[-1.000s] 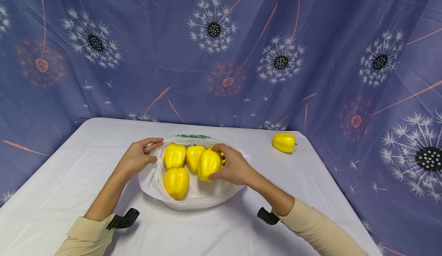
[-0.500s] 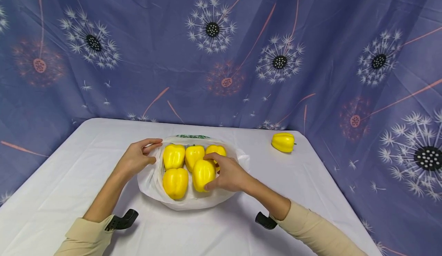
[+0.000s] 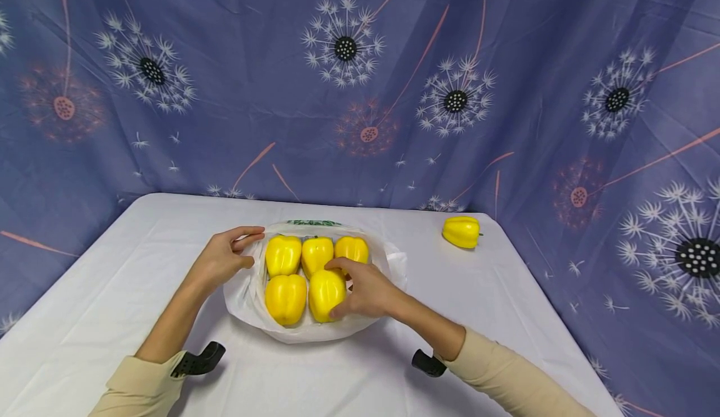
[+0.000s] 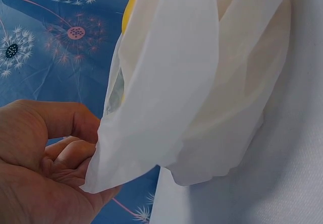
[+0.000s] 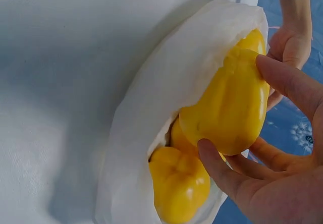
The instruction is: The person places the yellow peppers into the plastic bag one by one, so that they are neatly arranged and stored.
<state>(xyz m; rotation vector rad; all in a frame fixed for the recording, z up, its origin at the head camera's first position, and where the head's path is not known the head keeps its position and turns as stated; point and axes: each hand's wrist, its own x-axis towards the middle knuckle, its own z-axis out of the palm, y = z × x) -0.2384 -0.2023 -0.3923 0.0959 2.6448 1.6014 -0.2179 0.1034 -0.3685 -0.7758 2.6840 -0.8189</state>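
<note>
A white plastic bag point(image 3: 247, 304) lies mouth-up on the table, with several yellow bell peppers inside. At its left rim the left hand point(image 3: 222, 257) holds the edge; in the left wrist view its curled fingers point(image 4: 75, 118) meet the thin plastic, which covers their tips. The right hand point(image 3: 365, 289) grips a yellow bell pepper point(image 3: 326, 296) at the front right of the bag's mouth. Thumb and fingers spread around this pepper point(image 5: 227, 105) in the right wrist view. Left of it sits another bell pepper point(image 3: 285, 299), and a row of peppers point(image 3: 284, 256) lies behind.
One more yellow bell pepper point(image 3: 461, 232) lies on its side at the table's back right corner. A white cloth covers the table point(image 3: 461, 298). Behind and beside it hangs a blue curtain point(image 3: 253, 92) with dandelion prints.
The right hand has brought its bell pepper leftward and toward the person, down into the front of the bag. This uncovers the back right pepper. The left hand has hardly moved.
</note>
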